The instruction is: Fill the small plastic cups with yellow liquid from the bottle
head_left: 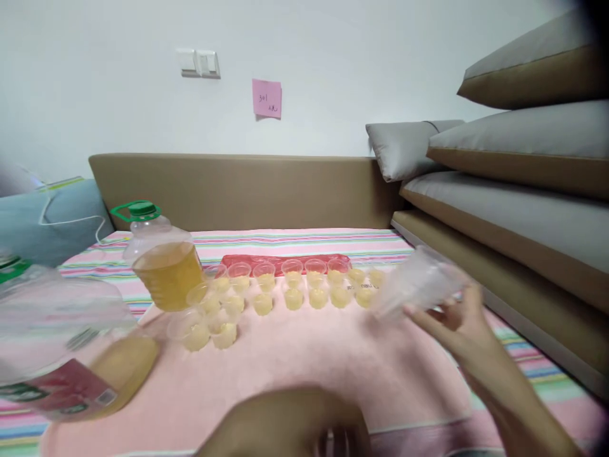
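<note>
I see the big oil bottle [71, 355] tilted low at near left, blurred, its holder hidden. A second green-capped bottle [164, 263] stands upright beyond. My right hand [459, 327] grips a stack of clear cups [419, 282], long axis slanting up-right, over the pink cloth [309, 362]. The small filled cups [292, 285] sit in rows. My left hand [290, 428] is blurred; I cannot tell its grip.
</note>
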Action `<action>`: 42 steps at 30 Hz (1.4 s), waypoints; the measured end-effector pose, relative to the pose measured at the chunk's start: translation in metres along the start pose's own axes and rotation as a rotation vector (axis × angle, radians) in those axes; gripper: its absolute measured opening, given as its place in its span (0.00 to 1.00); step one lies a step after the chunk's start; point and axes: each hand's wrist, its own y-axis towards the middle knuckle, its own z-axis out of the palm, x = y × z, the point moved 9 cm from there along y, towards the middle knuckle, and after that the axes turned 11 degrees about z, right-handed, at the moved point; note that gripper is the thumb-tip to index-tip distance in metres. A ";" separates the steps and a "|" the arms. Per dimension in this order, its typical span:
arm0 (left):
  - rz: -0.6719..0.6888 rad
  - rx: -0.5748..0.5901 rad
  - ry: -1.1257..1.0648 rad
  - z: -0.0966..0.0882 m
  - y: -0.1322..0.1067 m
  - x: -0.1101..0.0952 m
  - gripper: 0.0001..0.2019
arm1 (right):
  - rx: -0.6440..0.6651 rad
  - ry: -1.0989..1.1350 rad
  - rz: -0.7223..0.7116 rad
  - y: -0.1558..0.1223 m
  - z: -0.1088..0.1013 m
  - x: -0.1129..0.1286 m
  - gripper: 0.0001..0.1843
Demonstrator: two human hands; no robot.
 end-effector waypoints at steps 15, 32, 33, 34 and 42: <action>0.046 -0.870 0.308 -0.082 -0.016 0.015 0.49 | 0.196 -0.222 -0.081 -0.043 0.100 -0.064 0.61; 0.025 -0.845 0.412 -0.075 -0.013 0.015 0.43 | 0.116 -0.483 -0.428 -0.051 0.104 -0.065 0.42; 0.020 -0.841 0.411 -0.074 -0.013 0.015 0.42 | 0.116 -0.484 -0.433 -0.052 0.105 -0.065 0.42; 0.019 -0.839 0.410 -0.074 -0.012 0.015 0.42 | 0.117 -0.489 -0.438 -0.052 0.105 -0.064 0.42; 0.015 -0.853 0.416 -0.072 -0.013 0.016 0.39 | 0.098 -0.546 -0.480 -0.055 0.106 -0.059 0.39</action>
